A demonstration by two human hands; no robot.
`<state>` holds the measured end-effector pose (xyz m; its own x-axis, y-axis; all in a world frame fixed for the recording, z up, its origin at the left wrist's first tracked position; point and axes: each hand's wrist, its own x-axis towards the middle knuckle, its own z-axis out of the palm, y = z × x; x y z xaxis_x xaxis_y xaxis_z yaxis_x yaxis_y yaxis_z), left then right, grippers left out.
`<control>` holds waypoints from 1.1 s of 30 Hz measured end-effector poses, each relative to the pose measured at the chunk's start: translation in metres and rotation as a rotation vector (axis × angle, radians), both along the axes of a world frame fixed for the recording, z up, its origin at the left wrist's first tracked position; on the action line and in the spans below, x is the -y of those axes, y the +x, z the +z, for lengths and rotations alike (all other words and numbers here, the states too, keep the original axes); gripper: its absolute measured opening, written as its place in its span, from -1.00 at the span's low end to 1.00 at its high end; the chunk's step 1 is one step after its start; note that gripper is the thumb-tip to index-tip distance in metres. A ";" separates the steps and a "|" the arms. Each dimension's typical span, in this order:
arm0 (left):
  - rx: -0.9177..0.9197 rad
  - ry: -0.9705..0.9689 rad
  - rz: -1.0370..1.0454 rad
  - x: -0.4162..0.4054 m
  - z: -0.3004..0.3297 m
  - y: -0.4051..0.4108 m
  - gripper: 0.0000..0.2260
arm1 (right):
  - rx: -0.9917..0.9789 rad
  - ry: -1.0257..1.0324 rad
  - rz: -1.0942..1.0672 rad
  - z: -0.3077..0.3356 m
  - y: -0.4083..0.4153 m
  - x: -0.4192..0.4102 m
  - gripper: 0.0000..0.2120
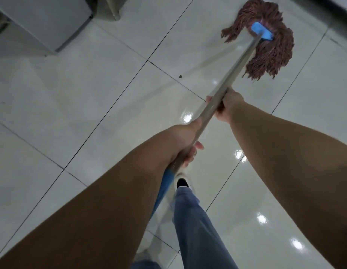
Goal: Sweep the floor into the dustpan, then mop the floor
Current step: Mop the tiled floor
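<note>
A mop with a reddish-brown string head and a blue clamp lies spread on the white tiled floor at the upper right. Its silver handle slants down to the lower left, ending in a blue grip under my arm. My right hand is wrapped around the handle about halfway along. My left hand grips the handle lower down, closer to my body. No broom or dustpan is in view.
A pale cabinet stands at the upper left, its corner reaching onto the floor. A small dark speck lies on a tile joint. The tiles near my jeans leg and shoe shine with reflected lights. A dark wall base runs along the upper right.
</note>
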<state>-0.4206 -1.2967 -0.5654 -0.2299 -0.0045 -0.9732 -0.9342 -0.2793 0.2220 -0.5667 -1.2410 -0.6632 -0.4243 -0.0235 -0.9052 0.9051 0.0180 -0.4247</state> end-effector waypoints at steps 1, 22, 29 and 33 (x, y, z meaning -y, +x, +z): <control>-0.011 0.005 0.028 0.002 -0.001 0.010 -0.43 | 0.019 0.016 -0.004 0.001 0.008 0.006 -0.75; 0.227 -0.129 0.185 0.004 0.030 0.533 -0.46 | 0.145 0.077 0.257 0.039 0.531 0.048 -0.74; 0.363 -0.081 0.248 -0.001 0.064 0.672 -0.44 | 0.264 -0.047 0.283 0.063 0.670 0.042 -0.73; 0.342 -0.100 0.230 -0.008 0.061 0.678 -0.42 | 0.319 -0.102 0.285 0.058 0.669 0.038 -0.70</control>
